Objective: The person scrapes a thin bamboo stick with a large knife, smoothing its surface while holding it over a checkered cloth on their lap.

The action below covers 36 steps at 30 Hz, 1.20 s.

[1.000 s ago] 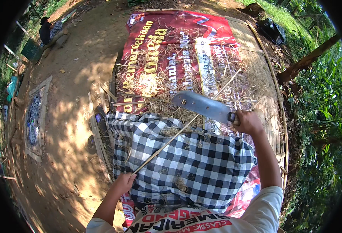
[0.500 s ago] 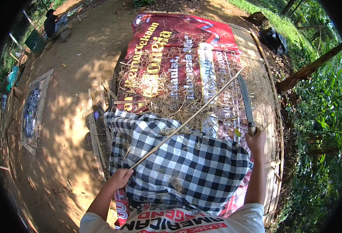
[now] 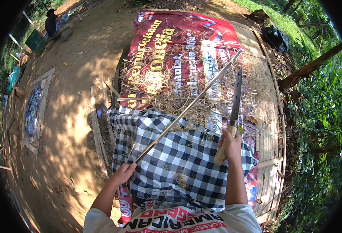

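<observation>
My left hand (image 3: 124, 173) is closed round the near end of a long, thin bamboo strip (image 3: 190, 107). The strip slants up and away to the right, over the checkered cloth and the shavings. In my right hand (image 3: 232, 145) is a large knife (image 3: 236, 97), gripped by its pale wooden handle, with the blade pointing away from me. Its dark blade has small holes along it and stands just right of the strip, apart from it. A black-and-white checkered cloth (image 3: 202, 165) covers my lap. Curly shavings (image 3: 151, 83) lie thickly beyond it.
Under the shavings a red printed banner (image 3: 186, 29) is spread over a bamboo platform (image 3: 267, 136). Split bamboo pieces (image 3: 97, 134) lie at its left. A framed pit (image 3: 34, 108) and a seated person (image 3: 54, 23) are on the left; a leaning trunk (image 3: 309, 68) and plants on the right.
My right hand has moved left and nearer with the knife, from the platform's right side to over the cloth's edge. The blade now lies closer to the strip, which has turned its wider face up.
</observation>
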Each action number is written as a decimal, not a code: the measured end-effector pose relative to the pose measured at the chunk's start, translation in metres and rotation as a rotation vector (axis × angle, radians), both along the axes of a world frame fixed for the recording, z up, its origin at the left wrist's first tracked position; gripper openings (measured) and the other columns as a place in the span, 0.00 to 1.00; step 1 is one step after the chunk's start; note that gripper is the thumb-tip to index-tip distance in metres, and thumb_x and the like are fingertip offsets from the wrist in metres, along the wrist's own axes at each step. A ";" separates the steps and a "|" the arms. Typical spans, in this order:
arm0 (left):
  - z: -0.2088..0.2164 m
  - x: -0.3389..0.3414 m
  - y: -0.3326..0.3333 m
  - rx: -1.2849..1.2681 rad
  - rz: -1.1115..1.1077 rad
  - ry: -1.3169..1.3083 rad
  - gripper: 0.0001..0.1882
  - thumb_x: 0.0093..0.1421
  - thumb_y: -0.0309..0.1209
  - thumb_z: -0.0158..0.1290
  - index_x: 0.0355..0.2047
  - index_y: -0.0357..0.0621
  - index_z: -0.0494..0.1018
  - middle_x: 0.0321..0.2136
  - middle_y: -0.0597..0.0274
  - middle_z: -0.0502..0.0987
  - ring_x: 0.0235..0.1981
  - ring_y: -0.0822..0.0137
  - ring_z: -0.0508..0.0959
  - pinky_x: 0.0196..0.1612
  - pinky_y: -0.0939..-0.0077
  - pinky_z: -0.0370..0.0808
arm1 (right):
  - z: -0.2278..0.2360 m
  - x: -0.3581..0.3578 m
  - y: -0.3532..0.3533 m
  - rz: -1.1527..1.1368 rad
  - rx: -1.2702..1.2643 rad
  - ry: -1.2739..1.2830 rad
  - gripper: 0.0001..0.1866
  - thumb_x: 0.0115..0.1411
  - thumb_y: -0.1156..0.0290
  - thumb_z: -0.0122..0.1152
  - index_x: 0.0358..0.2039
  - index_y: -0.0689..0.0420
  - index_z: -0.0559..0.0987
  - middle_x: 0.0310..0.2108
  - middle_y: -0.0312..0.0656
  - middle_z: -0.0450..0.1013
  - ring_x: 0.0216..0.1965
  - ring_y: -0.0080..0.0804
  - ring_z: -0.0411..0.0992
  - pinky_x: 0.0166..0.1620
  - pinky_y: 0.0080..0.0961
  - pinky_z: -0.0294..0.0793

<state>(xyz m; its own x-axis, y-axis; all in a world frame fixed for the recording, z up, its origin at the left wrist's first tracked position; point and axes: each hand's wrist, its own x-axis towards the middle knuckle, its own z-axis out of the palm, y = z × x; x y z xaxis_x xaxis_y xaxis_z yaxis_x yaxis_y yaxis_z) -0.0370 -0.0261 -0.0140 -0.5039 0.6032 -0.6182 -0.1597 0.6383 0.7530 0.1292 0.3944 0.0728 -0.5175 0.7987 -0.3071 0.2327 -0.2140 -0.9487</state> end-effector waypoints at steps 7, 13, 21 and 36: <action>0.008 -0.004 0.008 0.064 0.058 -0.195 0.26 0.71 0.47 0.42 0.19 0.44 0.64 0.14 0.75 0.60 0.15 0.78 0.58 0.20 0.78 0.56 | -0.006 0.000 -0.053 0.318 0.242 -0.060 0.19 0.60 0.57 0.63 0.29 0.63 0.74 0.16 0.36 0.68 0.17 0.23 0.65 0.22 0.28 0.65; 0.005 -0.010 0.008 0.026 -0.020 -0.015 0.27 0.70 0.47 0.44 0.20 0.38 0.66 0.13 0.69 0.64 0.16 0.74 0.62 0.22 0.73 0.61 | 0.014 -0.026 -0.067 0.678 0.613 -0.218 0.27 0.56 0.47 0.64 0.31 0.64 0.76 0.16 0.52 0.72 0.20 0.52 0.74 0.26 0.40 0.72; 0.032 0.012 0.025 -0.086 -0.101 0.462 0.25 0.67 0.42 0.48 0.22 0.30 0.71 0.15 0.39 0.69 0.18 0.40 0.67 0.24 0.57 0.67 | 0.013 -0.045 -0.072 1.017 1.027 -0.470 0.32 0.58 0.39 0.56 0.32 0.63 0.73 0.17 0.50 0.73 0.19 0.48 0.75 0.24 0.39 0.75; 0.037 0.013 0.028 -0.084 -0.108 0.524 0.22 0.66 0.39 0.50 0.21 0.32 0.71 0.17 0.38 0.70 0.22 0.36 0.73 0.24 0.53 0.68 | 0.014 -0.036 0.038 0.702 0.910 -0.665 0.31 0.57 0.43 0.60 0.31 0.65 0.74 0.19 0.57 0.74 0.25 0.56 0.76 0.32 0.45 0.76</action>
